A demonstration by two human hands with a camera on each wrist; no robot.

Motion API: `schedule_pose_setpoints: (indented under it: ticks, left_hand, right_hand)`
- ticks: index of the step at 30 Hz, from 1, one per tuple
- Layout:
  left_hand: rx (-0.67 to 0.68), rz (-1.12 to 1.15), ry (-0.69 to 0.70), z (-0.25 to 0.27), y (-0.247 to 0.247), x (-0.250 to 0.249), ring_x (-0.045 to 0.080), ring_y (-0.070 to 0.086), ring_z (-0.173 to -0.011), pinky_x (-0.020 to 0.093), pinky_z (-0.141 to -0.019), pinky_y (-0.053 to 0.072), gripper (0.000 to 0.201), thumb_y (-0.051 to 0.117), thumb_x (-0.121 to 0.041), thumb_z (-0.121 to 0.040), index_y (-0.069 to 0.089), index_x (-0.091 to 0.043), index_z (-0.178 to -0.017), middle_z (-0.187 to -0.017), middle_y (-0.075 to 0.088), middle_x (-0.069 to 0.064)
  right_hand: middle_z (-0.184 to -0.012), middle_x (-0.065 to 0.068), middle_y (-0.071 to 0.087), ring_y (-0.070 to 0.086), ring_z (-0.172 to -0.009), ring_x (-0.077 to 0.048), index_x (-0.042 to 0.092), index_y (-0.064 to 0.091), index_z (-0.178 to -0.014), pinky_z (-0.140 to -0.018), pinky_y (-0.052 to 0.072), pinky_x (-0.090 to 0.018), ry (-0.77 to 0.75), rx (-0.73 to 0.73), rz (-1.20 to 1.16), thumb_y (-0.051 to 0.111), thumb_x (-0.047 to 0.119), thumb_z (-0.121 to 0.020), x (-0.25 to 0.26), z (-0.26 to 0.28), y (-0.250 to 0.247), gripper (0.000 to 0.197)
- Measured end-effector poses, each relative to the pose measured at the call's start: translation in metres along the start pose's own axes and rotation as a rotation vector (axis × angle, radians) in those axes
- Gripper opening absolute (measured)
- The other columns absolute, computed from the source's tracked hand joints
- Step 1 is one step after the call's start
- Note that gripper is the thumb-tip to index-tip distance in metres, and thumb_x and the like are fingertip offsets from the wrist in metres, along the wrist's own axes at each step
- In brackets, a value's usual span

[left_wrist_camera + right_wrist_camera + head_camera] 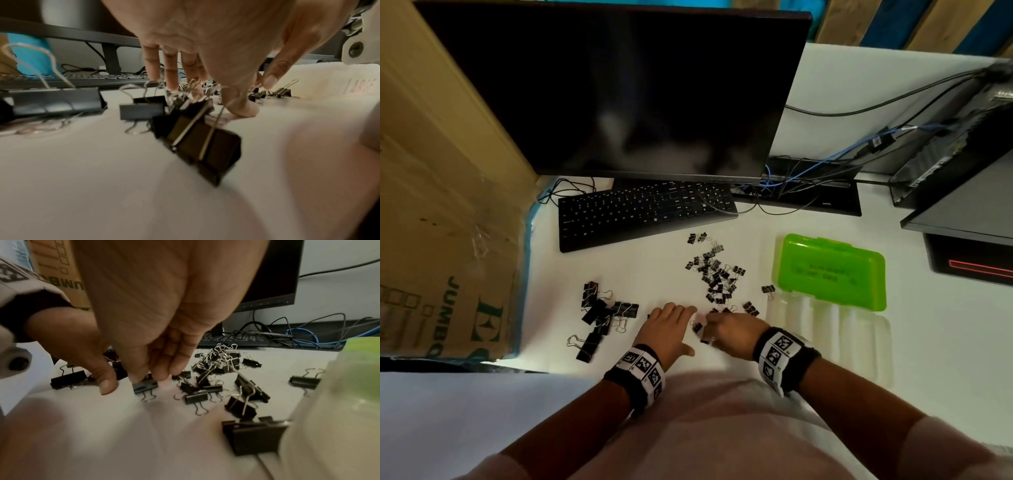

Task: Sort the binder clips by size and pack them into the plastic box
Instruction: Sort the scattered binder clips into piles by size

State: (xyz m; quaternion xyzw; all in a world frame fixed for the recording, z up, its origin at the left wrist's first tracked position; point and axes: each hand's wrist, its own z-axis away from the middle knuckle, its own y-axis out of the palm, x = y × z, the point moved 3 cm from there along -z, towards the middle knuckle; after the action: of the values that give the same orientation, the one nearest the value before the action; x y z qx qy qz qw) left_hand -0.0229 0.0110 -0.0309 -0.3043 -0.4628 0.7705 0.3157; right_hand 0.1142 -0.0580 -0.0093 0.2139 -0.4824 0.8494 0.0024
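Note:
Black binder clips lie on the white desk in two groups: a heap of small clips (714, 274) in the middle and bigger clips (602, 315) to the left. The plastic box (825, 325) stands open on the right, its green lid (832, 270) folded back; one compartment reads "LARGE" (359, 86). My left hand (671, 320) lies flat between the groups, fingers straight, thumb pressed on the desk (244, 110). My right hand (722, 327) points down beside it, and its fingertips (139, 378) pinch a mid-sized clip (145, 385) that lies on the desk.
A black keyboard (647, 212) and a dark monitor (619, 89) stand behind the clips. A cardboard carton (441, 205) walls off the left. Cables (808, 178) and a computer case (962, 144) fill the back right. Loose clips (255, 434) lie near the box's edge.

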Motion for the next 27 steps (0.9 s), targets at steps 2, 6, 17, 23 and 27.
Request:
schedule_pose_setpoints:
  ticks: [2,6,17,23,27]
  left_hand:
    - [0.001,0.023,-0.026,0.003,0.001,0.005,0.019,0.032,-0.132,0.034,-0.109,0.025,0.076,0.060,-0.052,-0.080,0.026,-0.021,-0.141,-0.140,0.040,-0.002]
    - [-0.047,0.018,-0.024,0.007,0.000,0.015,0.020,0.041,-0.124,0.034,-0.102,0.030,0.050,0.056,-0.046,-0.086,0.044,-0.021,-0.127,-0.130,0.049,-0.002]
    - [-0.040,0.052,0.081,-0.020,-0.020,-0.008,0.018,0.039,-0.119,0.033,-0.102,0.033,0.043,0.060,-0.038,-0.085,0.045,-0.024,-0.123,-0.125,0.051,-0.004]
    - [0.131,0.235,0.037,-0.046,-0.020,-0.026,0.027,0.055,-0.104,0.040,-0.087,0.048,0.033,0.059,-0.011,-0.089,0.046,-0.011,-0.119,-0.120,0.053,0.010]
    - [0.112,0.437,-0.022,-0.053,-0.024,-0.024,0.028,0.058,-0.103,0.042,-0.089,0.048,0.035,0.066,-0.009,-0.082,0.047,-0.010,-0.112,-0.119,0.051,0.008]
  right_hand:
    - [-0.108,-0.009,0.057,0.061,-0.094,-0.031,0.010,0.064,-0.103,-0.078,0.053,-0.042,-0.001,0.014,0.032,0.044,0.015,-0.094,-0.002,-0.003,0.004,0.023]
    - [-0.107,-0.009,0.059,0.062,-0.091,-0.030,0.011,0.068,-0.100,-0.075,0.053,-0.040,0.022,0.021,0.026,0.047,0.014,-0.092,-0.015,0.005,0.003,0.024]
    - [-0.108,0.002,0.067,0.053,-0.103,-0.020,0.025,0.065,-0.110,-0.089,0.045,-0.035,0.374,-0.213,-0.021,0.060,0.017,-0.087,-0.085,0.055,-0.049,0.025]
    - [-0.099,-0.002,0.069,0.048,-0.108,-0.024,0.020,0.068,-0.100,-0.096,0.035,-0.040,0.316,0.147,0.281,0.056,0.059,-0.077,-0.054,0.059,-0.023,0.047]
    - [-0.102,-0.008,0.069,0.049,-0.109,-0.027,0.013,0.061,-0.104,-0.098,0.031,-0.039,0.342,0.173,0.279,0.059,0.038,-0.082,-0.044,0.057,-0.007,0.034]
